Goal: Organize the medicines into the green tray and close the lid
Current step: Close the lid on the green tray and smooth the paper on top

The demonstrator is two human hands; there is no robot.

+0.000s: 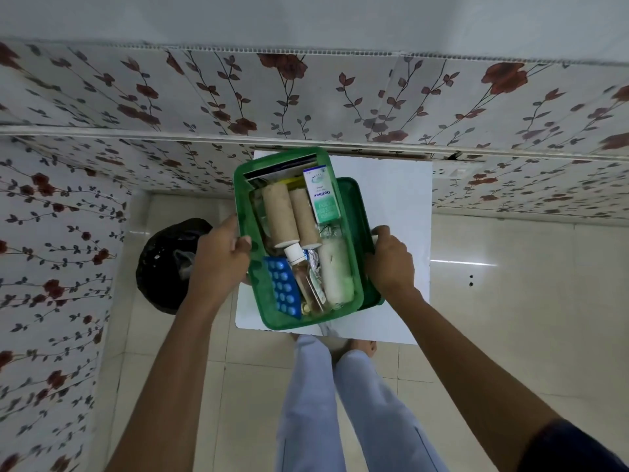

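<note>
Looking down from the head camera, I see a black bag on the tiled floor at far left, beside the white table. My left hand is clamped on the left rim of the green tray, thumb hooked over the edge and fingers underneath. That tray sits over the table, lid off, tilted a little toward me. Inside it, going across: a blue blister pack leans in the near left corner; behind it two tan rolls lie side by side, lengthwise. A small clear bottle with a white cap lies just beside the blister pack, and crumpled foil strips are wedged between that bottle and a white roll along the right wall. Above the white roll a white-and-green box stands against the far right side; some flat dark packets are tucked along the back wall, and I cannot tell what they are. Under and to the right of the tray lies the green lid, flat on the table. My right hand is closed on that side; I cannot tell whether it grips the tray's rim, the lid's edge, or both. My two hands are well apart, one on each side.
</note>
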